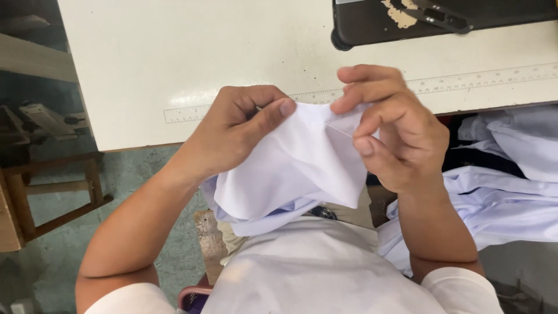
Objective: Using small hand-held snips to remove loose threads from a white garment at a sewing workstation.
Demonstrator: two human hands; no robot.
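Most of the upper view is taken by your pale bench (174, 52), which carries a ruler strip (465, 80) printed along its near edge, and a dark machine base (372, 20) sits at its far right corner with small black snips (442, 17) lying on it. Off to your right, a heap of white garments (505, 174) lies below the bench edge, while a wooden stool (52, 192) stands on the floor to your left. Over your lap you hold a folded piece of white cloth (290, 168) up in front of the bench edge. Your left hand (232, 134) pinches its upper left corner between thumb and forefinger, and your right hand (389, 128) grips the upper right edge, fingers curled over the fold. A thin thread (337, 129) runs across the cloth just beside your right thumb
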